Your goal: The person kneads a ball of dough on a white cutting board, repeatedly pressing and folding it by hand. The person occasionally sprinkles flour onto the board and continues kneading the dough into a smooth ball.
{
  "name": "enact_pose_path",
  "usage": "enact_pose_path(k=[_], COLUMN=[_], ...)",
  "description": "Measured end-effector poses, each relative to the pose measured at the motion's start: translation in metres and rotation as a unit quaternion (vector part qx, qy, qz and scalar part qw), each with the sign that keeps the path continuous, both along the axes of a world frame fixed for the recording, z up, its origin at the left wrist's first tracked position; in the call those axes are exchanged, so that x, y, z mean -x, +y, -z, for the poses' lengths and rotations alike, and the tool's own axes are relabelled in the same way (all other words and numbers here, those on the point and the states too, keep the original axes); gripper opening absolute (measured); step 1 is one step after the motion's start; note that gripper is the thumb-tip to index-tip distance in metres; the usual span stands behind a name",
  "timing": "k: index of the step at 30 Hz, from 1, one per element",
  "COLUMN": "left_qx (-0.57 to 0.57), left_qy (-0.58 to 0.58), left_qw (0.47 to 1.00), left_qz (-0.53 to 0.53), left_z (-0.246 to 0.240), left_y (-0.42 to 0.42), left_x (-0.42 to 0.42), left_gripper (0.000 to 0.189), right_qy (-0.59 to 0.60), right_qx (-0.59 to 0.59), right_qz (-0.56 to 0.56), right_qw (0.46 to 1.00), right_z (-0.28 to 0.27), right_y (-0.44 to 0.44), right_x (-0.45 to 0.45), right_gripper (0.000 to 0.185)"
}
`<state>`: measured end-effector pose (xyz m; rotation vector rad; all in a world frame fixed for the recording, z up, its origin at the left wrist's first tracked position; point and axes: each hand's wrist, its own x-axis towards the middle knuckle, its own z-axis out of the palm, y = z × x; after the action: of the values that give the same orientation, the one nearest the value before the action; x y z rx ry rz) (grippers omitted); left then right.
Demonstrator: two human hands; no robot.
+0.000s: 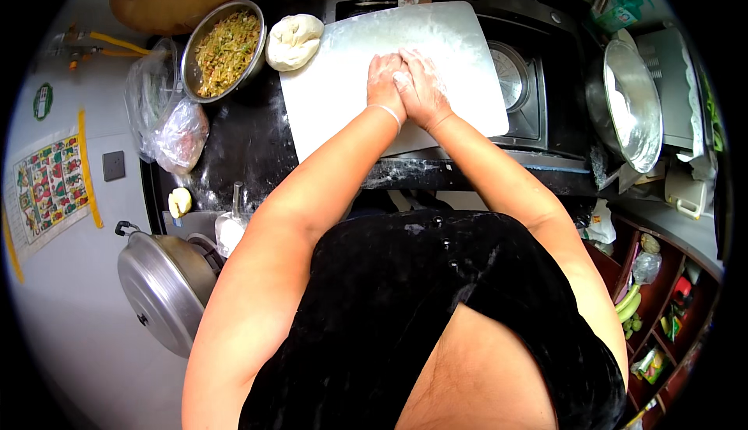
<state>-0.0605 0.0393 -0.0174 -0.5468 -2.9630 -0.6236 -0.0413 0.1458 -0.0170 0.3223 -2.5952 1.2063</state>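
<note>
My left hand (385,81), with a pale band at the wrist, and my right hand (425,88) lie side by side and partly overlap over a pale, flour-dusted board (345,85). Flour whitens the fingers of both. What lies under the palms is hidden. Beyond the board's upper left corner rests a lump of dough (294,41). To its left stands a metal bowl (261,59) of chopped vegetable filling (229,50).
The board reaches over part of a sink (536,103) with a strainer. At right stands a large floury metal basin (634,106). Plastic bags (181,135) lie on the left of the dark counter (248,138). Lower left is a lidded metal pot (160,295).
</note>
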Motion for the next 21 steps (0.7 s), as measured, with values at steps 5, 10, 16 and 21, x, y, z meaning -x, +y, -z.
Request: enact_pose_path(k=[5,10,16,21], left_qx=[0.066,0.053,0.071,0.080], left_qy=[0.004,-0.065,-0.091,-0.090], left_qw=[0.998,0.996,0.993,0.993], left_qz=[0.014,-0.019,-0.026,-0.014], left_z=[-0.003,-0.008,-0.011,-0.004], left_y=[-0.004,0.002,0.006,0.005], left_x=[-0.007,0.028,0.058,0.074], left_gripper=[0.044,0.029,0.022,0.021], right_qy=[0.048,0.032,-0.056,-0.067], right_qx=[-0.063,-0.055,-0.092,-0.038], right_qz=[-0.024,-0.061,-0.048,-0.042], right_qw=[0.997,0.996,0.993,0.996], right_z=[0.023,0.026,0.010,0.009], right_y=[0.002,0.011,0.016,0.019], right_x=[0.003,0.037,0.063,0.081], right_gripper=[0.062,0.066,0.058,0.045])
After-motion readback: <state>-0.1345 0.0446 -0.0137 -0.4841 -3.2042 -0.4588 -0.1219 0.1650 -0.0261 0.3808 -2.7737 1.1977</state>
